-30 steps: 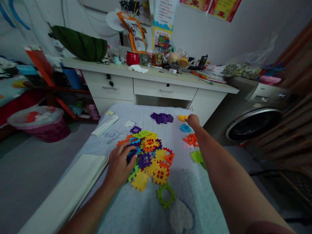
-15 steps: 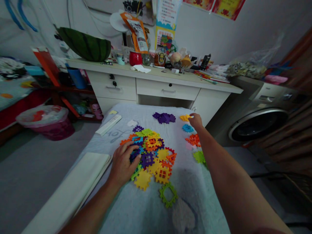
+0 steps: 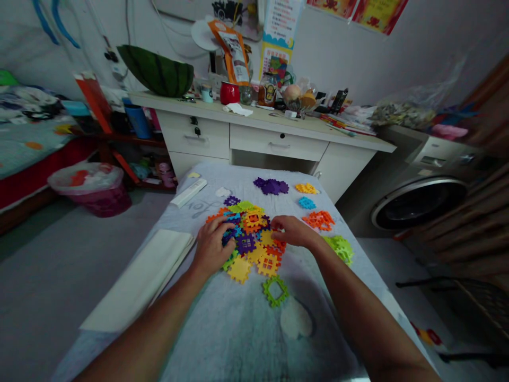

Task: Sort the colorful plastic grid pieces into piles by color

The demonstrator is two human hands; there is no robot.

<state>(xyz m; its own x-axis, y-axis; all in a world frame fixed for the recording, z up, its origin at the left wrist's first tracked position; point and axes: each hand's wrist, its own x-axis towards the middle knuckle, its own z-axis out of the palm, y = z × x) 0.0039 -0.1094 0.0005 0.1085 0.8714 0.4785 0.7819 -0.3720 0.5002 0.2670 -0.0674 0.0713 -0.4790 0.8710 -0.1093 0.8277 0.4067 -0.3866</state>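
Observation:
A mixed pile of toothed plastic building tiles lies mid-table, with a purple window tile (image 3: 245,243) and a yellow window tile (image 3: 268,263) among them. My left hand (image 3: 212,243) rests on the pile's left edge, fingers spread over blue and purple tiles. At the pile's right side is my right hand (image 3: 292,231), its curled fingers and thumb apart, close beside a yellow tile (image 3: 267,238). Whether it touches that tile is hard to see. A green frame tile (image 3: 275,291) lies alone in front of the pile.
Single-colour groups lie beyond and right: purple tiles (image 3: 271,186), yellow tiles (image 3: 306,188), blue tiles (image 3: 307,202), orange tiles (image 3: 319,220) and green tiles (image 3: 341,249). A folded white sheet (image 3: 139,281) and a white box (image 3: 189,192) lie left. A drawer desk (image 3: 254,122) stands behind.
My right hand has come back from the yellow group at the far right to the mixed pile. My left hand stays at the pile's left edge. The view has shifted slightly.

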